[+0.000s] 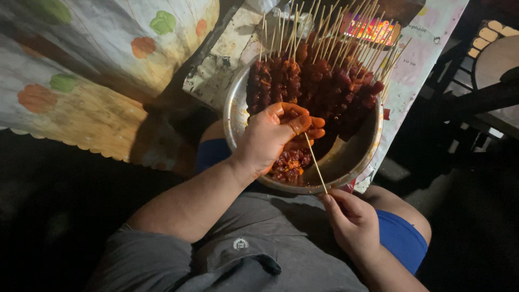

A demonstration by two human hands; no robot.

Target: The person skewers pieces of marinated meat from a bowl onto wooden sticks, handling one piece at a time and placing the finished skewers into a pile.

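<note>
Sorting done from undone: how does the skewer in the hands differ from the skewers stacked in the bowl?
The held skewer is bare along its visible length; the stacked skewers are loaded with dark red meat. It runs between the left hand and right hand; they lean on the metal bowl's far side. Both are thin pale sticks.

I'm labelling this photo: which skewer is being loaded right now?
Find the metal bowl on the person's lap. The right hand holds one skewer by its lower end, slanting up to the left hand. Unlike the loaded skewers behind, its shaft is bare.
</note>
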